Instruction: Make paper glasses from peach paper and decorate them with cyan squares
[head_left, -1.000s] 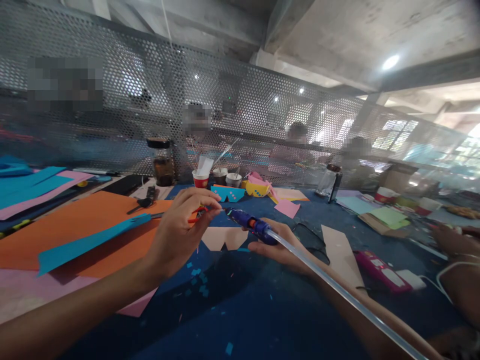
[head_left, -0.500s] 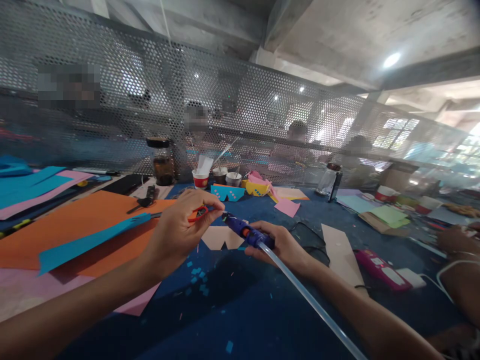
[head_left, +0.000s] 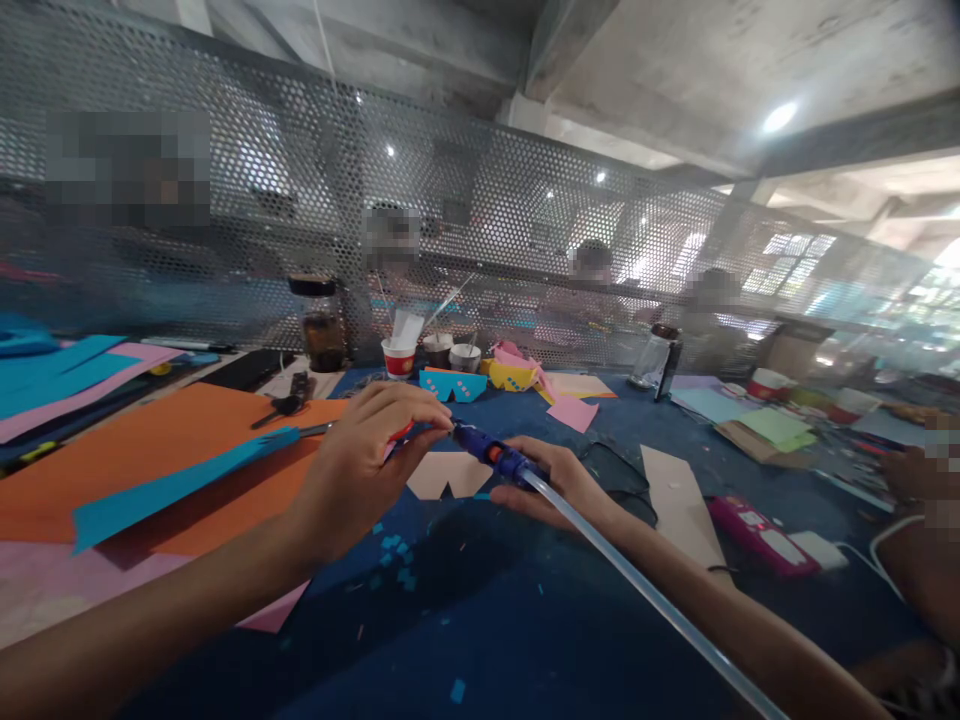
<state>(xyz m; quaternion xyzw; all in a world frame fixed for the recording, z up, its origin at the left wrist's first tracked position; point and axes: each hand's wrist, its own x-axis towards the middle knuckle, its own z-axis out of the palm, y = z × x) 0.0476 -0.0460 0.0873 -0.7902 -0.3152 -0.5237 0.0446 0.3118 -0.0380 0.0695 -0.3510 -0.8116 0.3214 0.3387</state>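
Note:
My right hand (head_left: 559, 482) grips a blue glue gun (head_left: 491, 455) with a long clear glue stick (head_left: 645, 590) running back along my forearm. The gun's nozzle points left, toward my left hand (head_left: 367, 455). My left hand is closed in a pinch at the nozzle tip; a bit of something red shows between its fingers, too small to name. Under the hands lies a pale peach cut paper shape (head_left: 448, 475) on the blue table cover (head_left: 480, 620).
Orange (head_left: 150, 450), teal and pink paper sheets lie left, with scissors (head_left: 289, 400). At the back stand a jar (head_left: 322, 325), paper cups (head_left: 399, 357) and paper crafts (head_left: 454, 385). A pink device (head_left: 754, 530) and another person's arm (head_left: 922, 540) are at the right. A perforated metal screen (head_left: 480, 220) closes the far side.
The glue gun's nozzle has moved closer to my left fingertips, and my left fingers have closed more over the red piece. Both hands stay in nearly the same place.

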